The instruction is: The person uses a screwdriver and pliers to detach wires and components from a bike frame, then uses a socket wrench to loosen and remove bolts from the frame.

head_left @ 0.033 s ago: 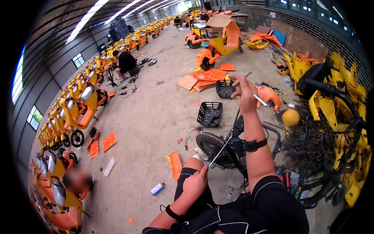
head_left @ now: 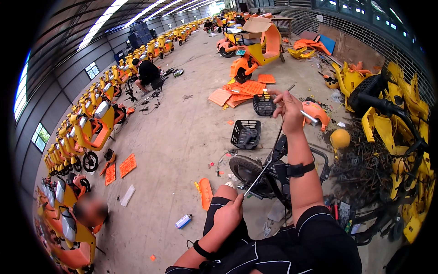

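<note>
My left hand (head_left: 228, 215), low in the middle, is closed around the near end of a thin metal rod (head_left: 258, 177). The rod slants up and away to the dark scooter frame (head_left: 277, 176), whose black wheel (head_left: 246, 170) lies on its left side. Any handle is hidden in the fist. Raised above the frame, my right hand (head_left: 291, 112) has curled fingers around a silver metal tool (head_left: 310, 117). Its tubular end sticks out right of the wrist, and a thin tip shows beyond the fingers; the grip hides its middle.
Black baskets (head_left: 246, 134) and orange panels (head_left: 248, 86) lie ahead. A yellow-orange scooter (head_left: 260, 52) stands beyond. Yellow body parts (head_left: 381, 118) and dark metal scraps (head_left: 365, 160) pile up at right. Scooters (head_left: 93, 130) line the left; a person (head_left: 147, 73) crouches nearby. A spray can (head_left: 184, 221) lies near.
My right hand has turned slightly and shifted a little right, and the tubular end of its tool has moved a little with it. My left hand stays in place.
</note>
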`<state>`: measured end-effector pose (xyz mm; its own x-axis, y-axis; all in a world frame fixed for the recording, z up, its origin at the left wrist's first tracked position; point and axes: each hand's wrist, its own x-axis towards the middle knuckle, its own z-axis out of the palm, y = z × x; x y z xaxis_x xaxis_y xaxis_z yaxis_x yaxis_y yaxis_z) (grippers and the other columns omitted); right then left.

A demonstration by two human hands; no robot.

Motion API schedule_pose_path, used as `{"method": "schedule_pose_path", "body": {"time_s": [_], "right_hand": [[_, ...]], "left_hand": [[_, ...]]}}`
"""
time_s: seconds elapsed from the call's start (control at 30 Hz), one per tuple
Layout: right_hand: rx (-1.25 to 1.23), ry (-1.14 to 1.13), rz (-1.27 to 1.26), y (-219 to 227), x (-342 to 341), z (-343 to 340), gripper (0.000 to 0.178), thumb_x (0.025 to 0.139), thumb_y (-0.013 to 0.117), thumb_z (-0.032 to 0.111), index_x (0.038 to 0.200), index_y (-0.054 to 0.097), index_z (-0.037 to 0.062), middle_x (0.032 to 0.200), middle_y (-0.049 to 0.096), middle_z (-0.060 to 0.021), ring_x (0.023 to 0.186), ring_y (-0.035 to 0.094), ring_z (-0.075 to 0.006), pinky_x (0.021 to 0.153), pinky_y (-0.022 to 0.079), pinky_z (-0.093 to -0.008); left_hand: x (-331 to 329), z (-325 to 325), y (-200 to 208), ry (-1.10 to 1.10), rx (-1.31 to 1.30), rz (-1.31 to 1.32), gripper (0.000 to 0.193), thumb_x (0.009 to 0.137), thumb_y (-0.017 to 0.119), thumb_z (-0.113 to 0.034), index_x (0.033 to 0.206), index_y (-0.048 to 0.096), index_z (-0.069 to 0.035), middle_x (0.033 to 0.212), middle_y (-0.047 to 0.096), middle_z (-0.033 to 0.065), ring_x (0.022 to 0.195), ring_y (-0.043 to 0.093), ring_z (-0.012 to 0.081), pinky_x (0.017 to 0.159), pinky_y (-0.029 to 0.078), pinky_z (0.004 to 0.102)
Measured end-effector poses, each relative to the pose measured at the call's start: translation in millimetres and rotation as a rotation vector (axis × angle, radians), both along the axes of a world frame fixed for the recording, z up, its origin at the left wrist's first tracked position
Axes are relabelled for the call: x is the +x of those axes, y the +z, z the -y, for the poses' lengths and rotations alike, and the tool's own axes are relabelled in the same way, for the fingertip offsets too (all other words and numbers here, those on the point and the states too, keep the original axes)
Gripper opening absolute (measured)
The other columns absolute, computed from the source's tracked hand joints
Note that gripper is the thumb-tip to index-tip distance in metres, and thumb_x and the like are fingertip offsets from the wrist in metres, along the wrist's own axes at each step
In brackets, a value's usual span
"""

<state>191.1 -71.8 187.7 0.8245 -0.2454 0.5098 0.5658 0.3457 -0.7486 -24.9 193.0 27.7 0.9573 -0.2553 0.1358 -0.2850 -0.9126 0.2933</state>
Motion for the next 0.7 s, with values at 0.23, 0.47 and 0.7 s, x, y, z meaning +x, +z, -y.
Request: {"method": "schedule_pose_path", "body": {"time_s": [0.23,0.47,0.7], "right_hand": [[0.252,1.198,0.233,-28,50,59,0.048,0.110,0.043,0.038,0.086,0.068,0.0048,0.115,0.073,-0.0223,0.099,0.074,-0.0303,0.042,0.037,-0.0271],[0.246,-0.041,-0.161,-19,30,13,0.070,0.091,0.069,0.024,0.148,0.036,-0.0002,0.127,0.061,-0.0132,0.103,0.066,-0.0212,0.074,0.056,-0.0308],[0.120,-1.145,-0.355,-50,66,41,0.107,0.073,0.085,0.032,0.152,0.020,0.0007,0.124,0.044,-0.0189,0.096,0.055,-0.0260,0.083,0.048,-0.0400]], "left_hand": [[-4,0,6,-0.055,0.011,0.016,0.039,0.098,0.057,-0.021,0.137,0.059,-0.016,0.074,0.069,0.0153,0.058,0.068,0.0358,0.048,0.052,0.0475],[-3,-6,-3,-0.068,-0.032,0.041,0.039,0.098,0.056,-0.023,0.135,0.060,-0.012,0.075,0.070,0.0171,0.059,0.069,0.0368,0.051,0.052,0.0494],[1,-5,-17,-0.100,-0.053,0.115,0.037,0.101,0.054,-0.025,0.136,0.060,-0.015,0.078,0.072,0.0176,0.062,0.070,0.0377,0.053,0.054,0.0503]]}}
